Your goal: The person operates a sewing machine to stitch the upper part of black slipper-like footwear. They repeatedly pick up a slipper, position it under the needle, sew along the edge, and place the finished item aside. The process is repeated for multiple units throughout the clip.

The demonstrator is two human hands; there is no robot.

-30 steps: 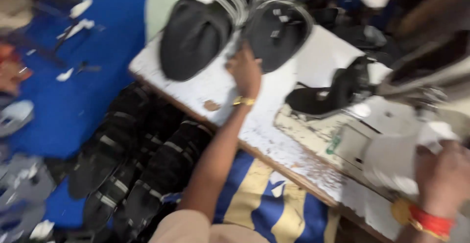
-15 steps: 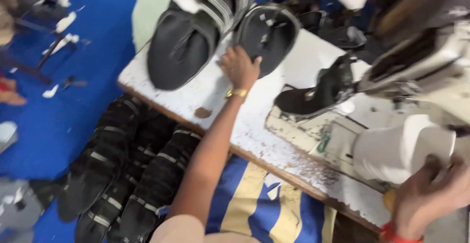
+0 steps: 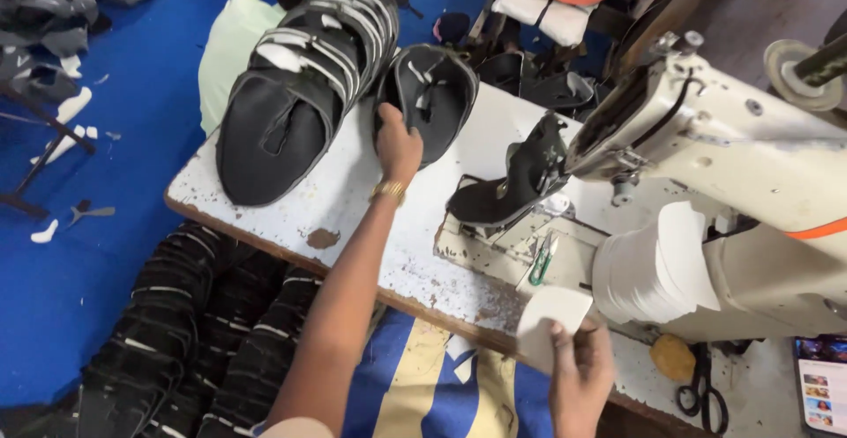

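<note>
The left hand [image 3: 399,145] grips the black shoe upper [image 3: 427,94] lying on the counter [image 3: 353,200]; the right hand [image 3: 578,376] pinches 1 white insole piece [image 3: 549,321]. Another upper [image 3: 520,182] sits unsewn under the sewing machine [image 3: 732,164], so stitching looks undone.

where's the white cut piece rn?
Head view, lower right: the white piece is pinched in the right hand at the table's near edge, just left of the white stack by the sewing machine.

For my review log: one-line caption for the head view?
Left hand on a black shoe upper, right hand holding a white piece beside the sewing machine.
</note>
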